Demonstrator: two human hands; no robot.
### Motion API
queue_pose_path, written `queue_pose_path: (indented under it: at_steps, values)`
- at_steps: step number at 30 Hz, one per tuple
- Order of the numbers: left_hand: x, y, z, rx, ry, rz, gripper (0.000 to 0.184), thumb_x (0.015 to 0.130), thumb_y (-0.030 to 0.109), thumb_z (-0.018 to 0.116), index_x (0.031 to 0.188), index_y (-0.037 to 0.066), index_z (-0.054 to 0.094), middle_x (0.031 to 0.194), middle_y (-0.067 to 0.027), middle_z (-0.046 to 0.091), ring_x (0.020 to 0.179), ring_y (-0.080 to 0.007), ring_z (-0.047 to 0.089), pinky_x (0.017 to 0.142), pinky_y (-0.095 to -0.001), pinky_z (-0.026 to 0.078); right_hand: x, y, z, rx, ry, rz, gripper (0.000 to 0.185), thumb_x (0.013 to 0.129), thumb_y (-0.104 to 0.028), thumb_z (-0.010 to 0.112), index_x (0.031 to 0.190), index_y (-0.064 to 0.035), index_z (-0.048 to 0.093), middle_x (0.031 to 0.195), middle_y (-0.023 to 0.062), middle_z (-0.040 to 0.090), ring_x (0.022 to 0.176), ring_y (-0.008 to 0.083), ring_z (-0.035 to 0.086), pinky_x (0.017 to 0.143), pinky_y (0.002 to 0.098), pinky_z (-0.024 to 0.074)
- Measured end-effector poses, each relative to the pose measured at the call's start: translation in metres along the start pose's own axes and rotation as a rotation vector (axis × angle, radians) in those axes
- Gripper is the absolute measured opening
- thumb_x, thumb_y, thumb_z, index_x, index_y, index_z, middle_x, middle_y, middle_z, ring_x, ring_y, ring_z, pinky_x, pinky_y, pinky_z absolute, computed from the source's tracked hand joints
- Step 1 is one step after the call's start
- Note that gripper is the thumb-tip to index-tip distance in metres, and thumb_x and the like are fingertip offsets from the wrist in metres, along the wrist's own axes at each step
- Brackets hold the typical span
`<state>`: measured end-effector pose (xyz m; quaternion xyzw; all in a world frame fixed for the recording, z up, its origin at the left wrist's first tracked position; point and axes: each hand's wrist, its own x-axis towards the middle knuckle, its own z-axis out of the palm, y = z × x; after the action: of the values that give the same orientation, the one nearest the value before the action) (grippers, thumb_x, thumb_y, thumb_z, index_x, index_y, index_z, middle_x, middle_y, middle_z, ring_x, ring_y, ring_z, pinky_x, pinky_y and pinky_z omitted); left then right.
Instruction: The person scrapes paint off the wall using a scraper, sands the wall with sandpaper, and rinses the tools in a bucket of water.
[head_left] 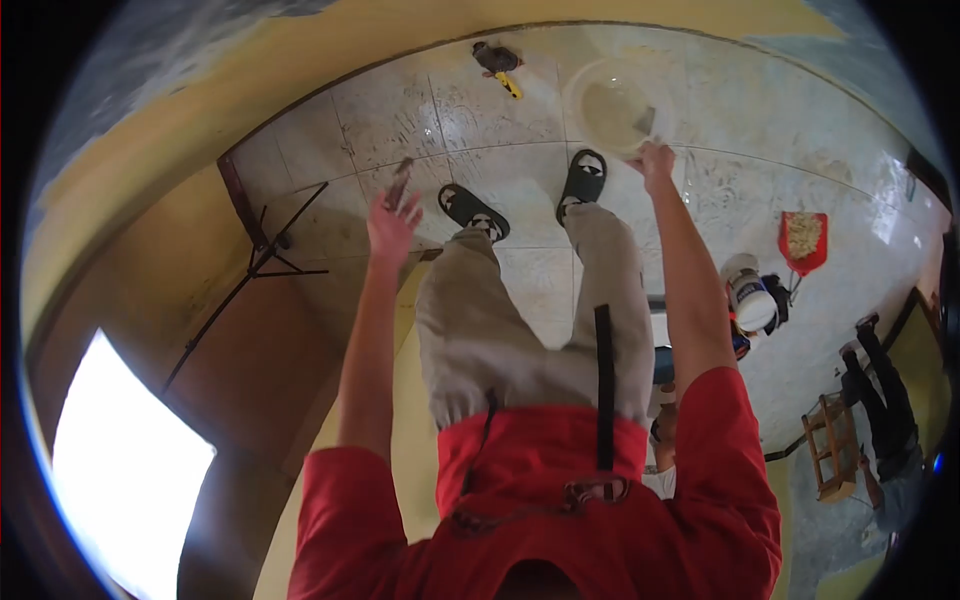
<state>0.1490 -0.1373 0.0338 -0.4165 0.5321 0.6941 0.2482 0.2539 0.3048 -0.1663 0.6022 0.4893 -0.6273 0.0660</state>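
My right hand [655, 165] grips the near rim of a round whitish basin [574, 100], above the tiled floor. Pale, cloudy stuff lies in the basin, with a grey flat blade [646, 120] near its right rim. My left hand [394, 222] is raised on the left, closed loosely with some fingers apart. From it sticks up a narrow dark tool [401, 178], blurred, its exact kind unclear. Past my feet, a dark tool with a yellow handle [509, 84] lies on the floor near the wall.
A black tripod-like stand [265, 258] is at left. On the right are a red dustpan [803, 242] with pale scraps, a white bucket [750, 292] and a wooden stepladder [832, 447]. Another person [885, 405] is at far right. Smears mark the tiles [395, 125].
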Motion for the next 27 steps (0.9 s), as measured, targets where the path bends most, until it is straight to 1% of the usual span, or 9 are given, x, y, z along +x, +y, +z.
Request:
queue_pose_path:
  at_steps: [5, 7, 14, 17, 19, 20, 22, 25, 27]
  values:
    - [0.045, -0.061, -0.040, -0.348, 0.002, -0.056, 0.036, 0.094, 0.039, 0.045, 0.116, 0.012, 0.052, 0.125, -0.0019, 0.054, 0.116, -0.0261, 0.051, 0.088, -0.0421, 0.043, 0.069, 0.042, 0.014, 0.198, 0.016, 0.012, 0.032, 0.076, 0.003, 0.052, 0.106, 0.0127, 0.048, 0.105, 0.0243, 0.057, 0.085, 0.0369, 0.066, 0.068, 0.0457, 0.0620]
    - [0.062, -0.074, -0.048, -0.346, -0.021, -0.054, 0.036, 0.094, 0.040, 0.045, 0.115, 0.012, 0.053, 0.124, -0.0013, 0.055, 0.116, -0.0259, 0.051, 0.089, -0.0418, 0.043, 0.094, 0.061, 0.012, 0.291, -0.041, 0.026, 0.046, 0.078, 0.003, 0.051, 0.122, 0.0098, 0.040, 0.110, 0.0246, 0.054, 0.092, 0.0373, 0.064, 0.072, 0.0470, 0.0610]
    - [0.087, -0.109, -0.043, -0.429, -0.088, -0.085, 0.048, 0.093, 0.042, 0.045, 0.122, 0.005, 0.054, 0.125, -0.0041, 0.057, 0.117, -0.0249, 0.050, 0.091, -0.0401, 0.042, 0.113, 0.103, -0.001, 0.295, -0.015, 0.095, 0.057, 0.084, -0.001, 0.051, 0.136, -0.0005, 0.028, 0.121, 0.0250, 0.048, 0.098, 0.0395, 0.061, 0.079, 0.0499, 0.0584]
    - [0.099, -0.119, -0.033, -0.533, -0.172, -0.115, 0.051, 0.093, 0.045, 0.042, 0.123, 0.005, 0.053, 0.126, -0.0043, 0.057, 0.119, -0.0246, 0.048, 0.093, -0.0401, 0.041, 0.087, 0.096, 0.001, 0.289, 0.001, 0.092, 0.057, 0.088, -0.013, 0.055, 0.136, -0.0005, 0.028, 0.123, 0.0215, 0.049, 0.100, 0.0378, 0.061, 0.083, 0.0482, 0.0569]
    - [0.105, -0.126, -0.021, -0.583, -0.221, -0.119, 0.053, 0.093, 0.046, 0.041, 0.123, 0.005, 0.053, 0.125, -0.0043, 0.057, 0.119, -0.0248, 0.049, 0.093, -0.0400, 0.041, 0.058, 0.090, 0.012, 0.366, -0.169, 0.375, 0.063, 0.089, -0.030, 0.057, 0.136, -0.0012, 0.027, 0.123, 0.0180, 0.051, 0.106, 0.0355, 0.059, 0.088, 0.0455, 0.0542]
    - [0.104, -0.126, -0.019, -0.615, -0.291, -0.129, 0.054, 0.093, 0.047, 0.040, 0.124, 0.005, 0.053, 0.125, -0.0042, 0.057, 0.119, -0.0250, 0.049, 0.093, -0.0400, 0.041, 0.037, 0.094, 0.022, 0.204, -0.210, 0.512, 0.062, 0.088, -0.043, 0.056, 0.132, -0.0027, 0.035, 0.122, 0.0149, 0.053, 0.105, 0.0319, 0.059, 0.085, 0.0401, 0.0523]
    - [0.111, -0.132, -0.017, -0.611, -0.270, -0.117, 0.055, 0.093, 0.048, 0.039, 0.124, 0.005, 0.052, 0.125, -0.0044, 0.057, 0.118, -0.0254, 0.049, 0.093, -0.0402, 0.040, 0.020, 0.111, 0.026, -0.345, -0.590, 0.676, 0.046, 0.087, -0.045, 0.058, 0.117, -0.0111, 0.055, 0.112, 0.0117, 0.060, 0.091, 0.0262, 0.059, 0.077, 0.0347, 0.0486]
    - [0.113, -0.143, -0.014, -0.618, -0.256, -0.130, 0.055, 0.093, 0.049, 0.038, 0.125, 0.006, 0.051, 0.126, -0.0049, 0.057, 0.118, -0.0265, 0.050, 0.093, -0.0408, 0.041, 0.020, 0.124, 0.066, -0.816, -0.682, 0.611, 0.045, 0.084, -0.045, 0.061, 0.111, -0.0096, 0.060, 0.100, 0.0106, 0.064, 0.090, 0.0228, 0.061, 0.076, 0.0337, 0.0487]
    - [0.117, -0.149, -0.018, -0.632, -0.258, -0.150, 0.055, 0.093, 0.049, 0.037, 0.125, 0.006, 0.051, 0.126, -0.0052, 0.057, 0.117, -0.0271, 0.051, 0.092, -0.0411, 0.042, 0.046, 0.137, 0.096, -1.246, -0.935, 0.019, 0.042, 0.084, -0.038, 0.063, 0.109, -0.0055, 0.061, 0.088, 0.0079, 0.062, 0.069, 0.0176, 0.059, 0.065, 0.0293, 0.0513]
